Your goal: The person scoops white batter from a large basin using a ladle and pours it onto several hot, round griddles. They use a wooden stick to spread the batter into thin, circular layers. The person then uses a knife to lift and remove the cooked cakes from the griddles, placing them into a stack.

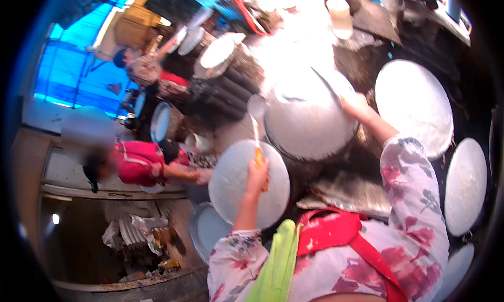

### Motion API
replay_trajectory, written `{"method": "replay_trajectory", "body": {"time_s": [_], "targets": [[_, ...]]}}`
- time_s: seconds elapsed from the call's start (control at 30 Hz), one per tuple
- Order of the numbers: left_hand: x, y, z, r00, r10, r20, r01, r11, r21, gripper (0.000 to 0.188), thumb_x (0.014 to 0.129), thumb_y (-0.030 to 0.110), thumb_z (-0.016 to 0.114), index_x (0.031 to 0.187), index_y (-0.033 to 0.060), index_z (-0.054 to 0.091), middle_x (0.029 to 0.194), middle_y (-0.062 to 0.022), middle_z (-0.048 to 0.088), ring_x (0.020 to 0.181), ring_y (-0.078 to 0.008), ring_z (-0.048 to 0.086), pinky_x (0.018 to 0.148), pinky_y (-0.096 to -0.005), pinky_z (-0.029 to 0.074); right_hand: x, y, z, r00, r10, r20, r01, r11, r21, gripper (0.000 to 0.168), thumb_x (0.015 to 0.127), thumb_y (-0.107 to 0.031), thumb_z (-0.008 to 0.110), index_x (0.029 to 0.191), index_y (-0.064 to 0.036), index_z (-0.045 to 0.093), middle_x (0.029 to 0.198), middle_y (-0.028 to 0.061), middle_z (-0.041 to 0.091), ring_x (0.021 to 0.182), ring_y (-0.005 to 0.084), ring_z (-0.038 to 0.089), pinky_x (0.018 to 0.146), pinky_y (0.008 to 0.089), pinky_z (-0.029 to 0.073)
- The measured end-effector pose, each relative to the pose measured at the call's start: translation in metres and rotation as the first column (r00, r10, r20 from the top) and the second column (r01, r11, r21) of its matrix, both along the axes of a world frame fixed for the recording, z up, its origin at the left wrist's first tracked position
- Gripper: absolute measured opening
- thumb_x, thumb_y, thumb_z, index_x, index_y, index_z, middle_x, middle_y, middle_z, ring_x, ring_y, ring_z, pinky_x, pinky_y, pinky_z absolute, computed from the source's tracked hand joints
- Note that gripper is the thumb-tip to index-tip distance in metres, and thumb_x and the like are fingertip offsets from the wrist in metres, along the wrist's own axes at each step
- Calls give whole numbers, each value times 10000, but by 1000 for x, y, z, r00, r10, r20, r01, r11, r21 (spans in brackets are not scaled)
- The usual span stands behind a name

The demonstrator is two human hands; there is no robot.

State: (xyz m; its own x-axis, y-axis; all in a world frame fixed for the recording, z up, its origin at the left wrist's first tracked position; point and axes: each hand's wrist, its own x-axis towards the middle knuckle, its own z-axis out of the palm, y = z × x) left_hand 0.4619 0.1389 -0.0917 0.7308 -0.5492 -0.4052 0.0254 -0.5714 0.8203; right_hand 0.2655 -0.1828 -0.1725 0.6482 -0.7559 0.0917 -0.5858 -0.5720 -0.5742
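My left hand (258,176) grips the orange handle of a ladle (258,156). Its pale round bowl (258,106) reaches towards a large round griddle or pan (311,130), whose far side is washed out by glare. My right hand (355,105) is at the griddle's right side, closed around a thin, long, blade-like tool (327,81); blur and glare hide its exact kind. Below my left hand is a pale round disc (232,187), perhaps a lid or another griddle.
Large white round griddles or lids (413,105) (466,187) line the right side. A person in a pink top (139,162) is at left; another person (143,69) works farther back by round pans. A pale container (340,18) stands at top right. A blue-white basin (208,231) sits lower left.
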Motion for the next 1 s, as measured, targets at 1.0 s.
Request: {"method": "replay_trajectory", "body": {"time_s": [1.0], "targets": [[-23, 38, 15, 957, 160, -242, -157, 987, 32, 210, 877, 219, 568, 820, 62, 441, 607, -5, 456, 407, -81, 431, 357, -231, 365, 6, 40, 30, 810, 490, -323, -564, 803, -194, 68, 678, -70, 547, 650, -26, 589, 616, 153, 604, 601, 330, 627, 533, 411, 502]]}}
